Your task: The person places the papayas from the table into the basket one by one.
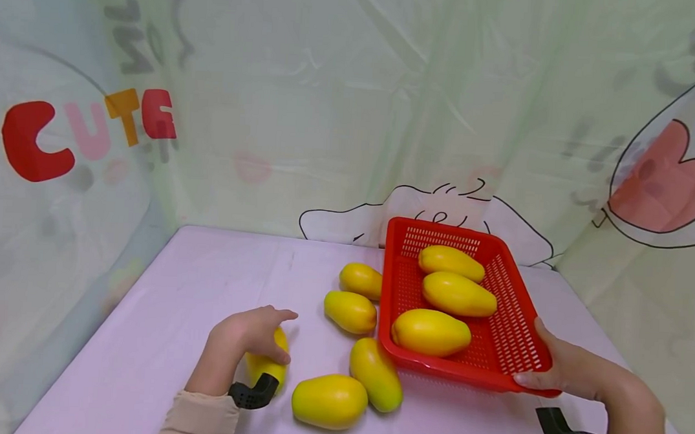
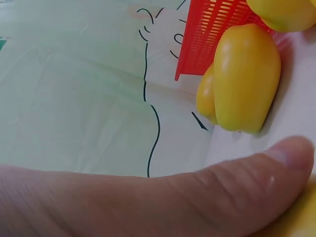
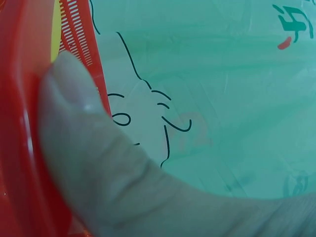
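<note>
My left hand (image 1: 255, 333) holds a yellow mango (image 1: 266, 369) on the left part of the table. Its thumb (image 2: 237, 192) lies along the fruit in the left wrist view, and the other fingers are mostly hidden. At the right, my right hand (image 1: 574, 366) grips the near right corner of a red plastic basket (image 1: 434, 364), thumb over the rim. Inside the basket lie three mangoes (image 1: 459, 294). Several more yellow-green mangoes (image 1: 329, 401) lie between my left hand and the basket, some right at its left side.
A pale lilac cloth covers the table (image 1: 217, 269). Behind it hangs a printed light-green curtain (image 1: 305, 111), which continues along both sides. Black bands with cameras sit on both wrists.
</note>
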Available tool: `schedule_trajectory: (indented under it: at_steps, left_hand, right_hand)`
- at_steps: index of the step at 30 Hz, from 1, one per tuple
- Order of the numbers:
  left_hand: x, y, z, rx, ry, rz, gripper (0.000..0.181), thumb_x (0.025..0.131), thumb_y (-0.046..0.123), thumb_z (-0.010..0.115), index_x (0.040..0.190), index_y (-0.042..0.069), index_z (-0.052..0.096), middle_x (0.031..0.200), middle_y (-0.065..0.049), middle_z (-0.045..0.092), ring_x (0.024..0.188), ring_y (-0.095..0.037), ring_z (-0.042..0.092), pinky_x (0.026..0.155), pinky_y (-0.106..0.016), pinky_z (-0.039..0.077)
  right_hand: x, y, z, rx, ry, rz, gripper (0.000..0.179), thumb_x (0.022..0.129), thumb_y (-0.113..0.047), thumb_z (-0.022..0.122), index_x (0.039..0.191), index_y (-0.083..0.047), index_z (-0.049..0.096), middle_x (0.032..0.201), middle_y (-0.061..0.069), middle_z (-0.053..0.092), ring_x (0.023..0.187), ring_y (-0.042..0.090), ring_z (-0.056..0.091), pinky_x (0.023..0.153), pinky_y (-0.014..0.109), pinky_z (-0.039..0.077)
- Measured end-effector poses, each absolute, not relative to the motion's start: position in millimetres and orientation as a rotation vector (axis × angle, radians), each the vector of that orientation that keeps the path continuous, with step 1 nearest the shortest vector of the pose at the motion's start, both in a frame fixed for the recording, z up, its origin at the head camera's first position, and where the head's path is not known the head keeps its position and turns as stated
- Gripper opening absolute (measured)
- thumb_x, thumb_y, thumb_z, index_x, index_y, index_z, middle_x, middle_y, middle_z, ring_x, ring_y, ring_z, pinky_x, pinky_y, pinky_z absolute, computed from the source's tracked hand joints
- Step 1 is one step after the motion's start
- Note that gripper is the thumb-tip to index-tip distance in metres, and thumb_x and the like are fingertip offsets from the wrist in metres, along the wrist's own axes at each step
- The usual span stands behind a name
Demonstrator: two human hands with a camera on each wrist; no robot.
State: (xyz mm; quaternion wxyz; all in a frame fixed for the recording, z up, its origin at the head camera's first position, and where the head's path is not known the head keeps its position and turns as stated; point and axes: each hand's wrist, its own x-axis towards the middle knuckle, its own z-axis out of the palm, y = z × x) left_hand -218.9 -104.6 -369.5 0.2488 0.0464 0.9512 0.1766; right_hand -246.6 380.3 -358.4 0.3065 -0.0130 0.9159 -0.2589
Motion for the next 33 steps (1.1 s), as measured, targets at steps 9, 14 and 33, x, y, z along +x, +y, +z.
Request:
schedule_trajectory:
  at_steps: [9, 14, 33]
  left_hand:
    - [-227, -109, -380, 0.121, 2.615, 0.55, 0.069, 0.076, 0.038, 0.078, 0.136, 0.02, 0.05, 0.131, -0.01, 0.051, 0.096, -0.021, 0.056, 0.087, -0.046, 0.05]
    - [-239, -107, -395, 0.18, 2.694, 0.677, 0.068, 0.08, 0.038, 0.074, 0.139, 0.02, 0.045, 0.144, -0.013, 0.037, 0.113, -0.024, 0.053, 0.098, -0.051, 0.044]
    - [-240, -94, -400, 0.113, 2.676, 0.56, 0.085, 0.077, 0.039, 0.076, 0.148, 0.032, 0.03, 0.158, -0.016, 0.012, 0.138, -0.04, 0.03, 0.099, -0.065, 0.036]
  right_hand:
    - [-248, 379, -358, -0.028, 2.423, -0.677, 0.12, 0.08, -0.052, 0.068, 0.145, 0.003, -0.017, 0.138, 0.039, 0.025, 0.109, 0.043, 0.038, 0.075, 0.041, 0.056]
    - [-247, 379, -358, -0.02, 2.416, -0.686, 0.12, 0.08, -0.051, 0.068, 0.145, 0.004, -0.017, 0.136, 0.038, 0.027, 0.109, 0.044, 0.038, 0.075, 0.041, 0.056]
    - [-248, 380, -358, -0.01, 2.412, -0.678, 0.12, 0.081, -0.051, 0.067, 0.145, 0.001, -0.02, 0.139, 0.039, 0.023, 0.11, 0.045, 0.037, 0.076, 0.041, 0.056]
